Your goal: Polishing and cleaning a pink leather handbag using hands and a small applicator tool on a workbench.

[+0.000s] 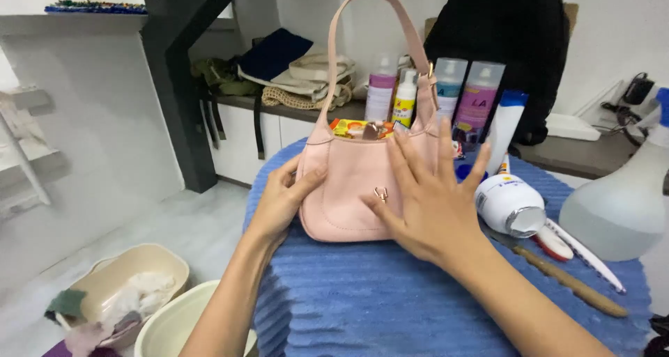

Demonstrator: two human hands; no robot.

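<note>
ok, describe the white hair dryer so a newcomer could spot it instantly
Start at the blue ribbed cloth covering the table, where both hands rest on an upright pink handbag. Just past the right hand, toward the clear spray bottle, lies the hair dryer. It is the only stubby white barrel there, ending in a silvery nozzle, unlike the thin wooden-handled brush beside it.

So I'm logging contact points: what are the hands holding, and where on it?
The pink bag: left hand steadies its left edge, right hand lies flat, fingers spread, on its front. Neither closes around it.
</note>
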